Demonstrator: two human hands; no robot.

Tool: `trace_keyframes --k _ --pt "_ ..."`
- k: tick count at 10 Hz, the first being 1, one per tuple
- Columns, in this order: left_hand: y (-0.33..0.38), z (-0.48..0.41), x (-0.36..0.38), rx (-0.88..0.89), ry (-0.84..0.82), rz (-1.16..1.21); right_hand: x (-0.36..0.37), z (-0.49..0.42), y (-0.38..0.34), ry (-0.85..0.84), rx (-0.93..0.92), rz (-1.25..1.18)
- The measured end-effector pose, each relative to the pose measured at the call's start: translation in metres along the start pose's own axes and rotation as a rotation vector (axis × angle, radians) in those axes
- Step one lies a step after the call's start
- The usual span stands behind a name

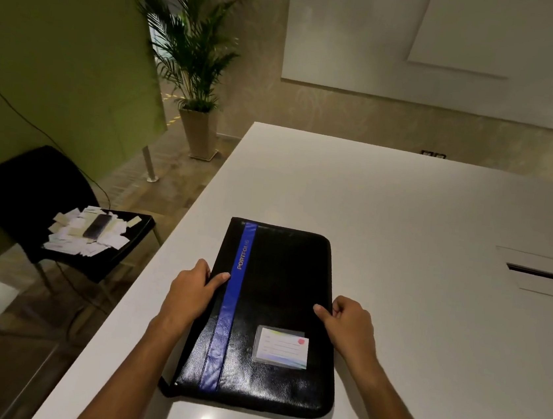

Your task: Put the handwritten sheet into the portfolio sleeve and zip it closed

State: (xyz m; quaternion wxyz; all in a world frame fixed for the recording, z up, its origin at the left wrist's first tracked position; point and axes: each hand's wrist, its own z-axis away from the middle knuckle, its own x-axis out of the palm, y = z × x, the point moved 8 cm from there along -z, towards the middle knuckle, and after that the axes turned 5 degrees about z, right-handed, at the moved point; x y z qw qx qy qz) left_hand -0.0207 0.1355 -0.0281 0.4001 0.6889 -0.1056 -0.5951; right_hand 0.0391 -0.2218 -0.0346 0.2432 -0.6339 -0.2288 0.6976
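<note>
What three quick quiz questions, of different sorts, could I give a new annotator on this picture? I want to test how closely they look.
1. True or false: the portfolio lies closed on the table.
2. Where does the left hand touch the portfolio?
A. its left edge
B. its far edge
C. the card pocket
3. Fill in: the phone lies on paper slips on a black ____.

Key
1. True; the cover is flat, and no sheet shows.
2. A; the right hand is at the right edge, and the card pocket is untouched.
3. chair
</note>
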Motion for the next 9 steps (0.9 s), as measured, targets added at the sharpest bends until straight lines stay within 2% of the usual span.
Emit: trace_keyframes --k 4,6,7,8,9 --pt "0.003 0.006 0.005 0.062 0.012 -0.189 0.015 0.0 0.002 -0.058 0.002 0.105" --pt "0.016 0.015 0.005 0.087 0.032 -0.506 0.012 0.0 -0.004 -0.071 -0.067 0.268" --pt "0.024 0.018 0.002 0.047 0.039 -0.646 0.004 0.005 -0.016 -0.02 -0.155 0.503" --pt "0.034 0.016 -0.003 0.06 0.065 -0.648 -0.003 0.013 -0.033 0.077 -0.234 0.738" --pt "0.064 0.008 -0.015 0.136 0.174 -0.619 -0.024 0.009 -0.055 0.218 -0.249 0.693"
